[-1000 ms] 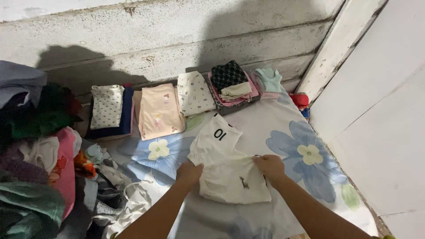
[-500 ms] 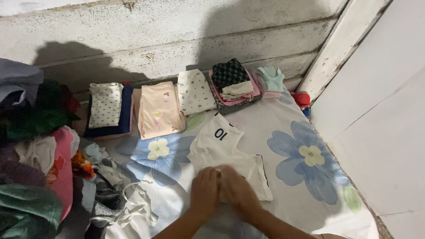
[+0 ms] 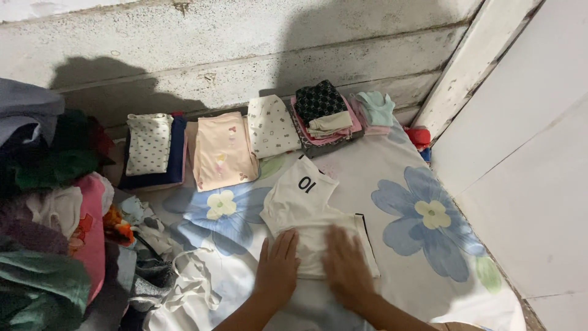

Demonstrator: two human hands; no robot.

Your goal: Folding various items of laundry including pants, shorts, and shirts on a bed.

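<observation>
On the flowered sheet, left hand and right hand lie flat, fingers spread, gripping nothing, on the cream shirt (soft, light, limp); pinch its folded edges.

A single head-worn camera looks steeply down and forward from above the person's forearms, which enter from the bottom edge. It sits fairly close over the white bedsheet printed with blue flowers, and faces the rough grey concrete wall across the top. A white panel fills the right side; a heap of mixed unfolded clothes crowds the left edge, probably continuing out of frame. No second view exists.
</observation>
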